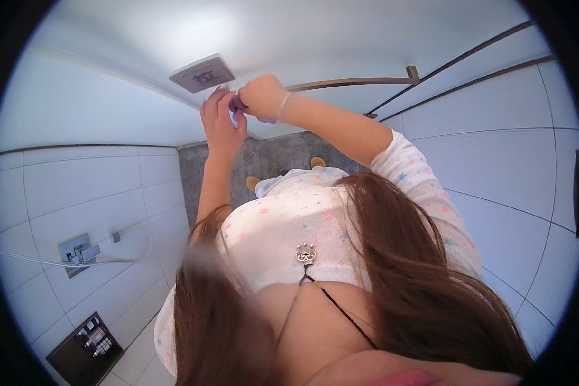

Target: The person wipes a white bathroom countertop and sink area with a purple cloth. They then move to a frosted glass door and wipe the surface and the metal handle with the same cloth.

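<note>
My right hand [263,96] is closed in a fist around a soft purple thing [238,103], likely a cloth, and wears a thin bracelet. Some purple also shows below that wrist. Close beside it, my left hand [220,116] is raised with fingers bent and thumb apart, its fingers against the purple thing. A small shiny metal piece [224,88] shows at the left fingertips; its shape is mostly hidden. Both hands are in front of a pale door panel [318,43], just below a square sign [202,74] that bears writing.
A bronze-coloured metal bar [357,83] runs across the panel to the right. White tiled walls [487,159] stand at both sides. On the left are a wall socket [79,254] with a plug and white cable, and a dark recessed shelf [72,357] with small bottles. The floor [275,149] is grey.
</note>
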Tool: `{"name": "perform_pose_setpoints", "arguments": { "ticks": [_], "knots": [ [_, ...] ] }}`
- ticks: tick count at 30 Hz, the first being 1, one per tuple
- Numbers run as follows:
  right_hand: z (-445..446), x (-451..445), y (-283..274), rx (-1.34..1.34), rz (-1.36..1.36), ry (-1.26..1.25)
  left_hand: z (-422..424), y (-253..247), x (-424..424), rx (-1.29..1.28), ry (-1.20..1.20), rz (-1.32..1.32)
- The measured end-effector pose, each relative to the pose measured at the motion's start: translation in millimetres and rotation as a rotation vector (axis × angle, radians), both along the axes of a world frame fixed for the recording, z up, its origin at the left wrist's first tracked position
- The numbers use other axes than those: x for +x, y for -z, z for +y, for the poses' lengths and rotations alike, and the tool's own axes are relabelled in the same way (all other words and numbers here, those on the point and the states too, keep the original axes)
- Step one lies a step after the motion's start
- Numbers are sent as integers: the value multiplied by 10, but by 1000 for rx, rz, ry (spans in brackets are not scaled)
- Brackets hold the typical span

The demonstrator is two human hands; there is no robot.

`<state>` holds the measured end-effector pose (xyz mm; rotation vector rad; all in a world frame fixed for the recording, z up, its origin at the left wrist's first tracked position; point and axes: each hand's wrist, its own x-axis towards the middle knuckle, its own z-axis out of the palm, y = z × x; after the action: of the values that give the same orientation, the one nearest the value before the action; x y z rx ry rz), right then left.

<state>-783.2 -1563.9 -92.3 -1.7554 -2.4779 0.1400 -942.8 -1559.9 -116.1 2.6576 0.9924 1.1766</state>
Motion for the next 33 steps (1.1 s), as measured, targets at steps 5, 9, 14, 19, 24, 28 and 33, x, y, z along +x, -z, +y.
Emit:
{"name": "perform_pose_setpoints", "arguments": {
  "ticks": [5,9,14,19,24,28,33],
  "knots": [
    [-407,769,-138,-132,82,24,-27,-57,236,-122,69,190],
    [-883,1614,-222,-230,142,275,-50,20,300,-106,10,181],
    [-1326,2642,12,145,-216,218,-59,40,301,-90,-48,265],
    [-1489,3070,100,443,-265,35,-35,-14,290,-111,-11,331],
    [-1906,3213,48,565,-204,236,-44,-28,266,-140,33,303],
    [-2497,3731,374,410,276,1124,24,27,298,-136,86,266],
    [-2947,3237,452,335,1525,1321,124,52,319,-89,98,269]
  ]
}}
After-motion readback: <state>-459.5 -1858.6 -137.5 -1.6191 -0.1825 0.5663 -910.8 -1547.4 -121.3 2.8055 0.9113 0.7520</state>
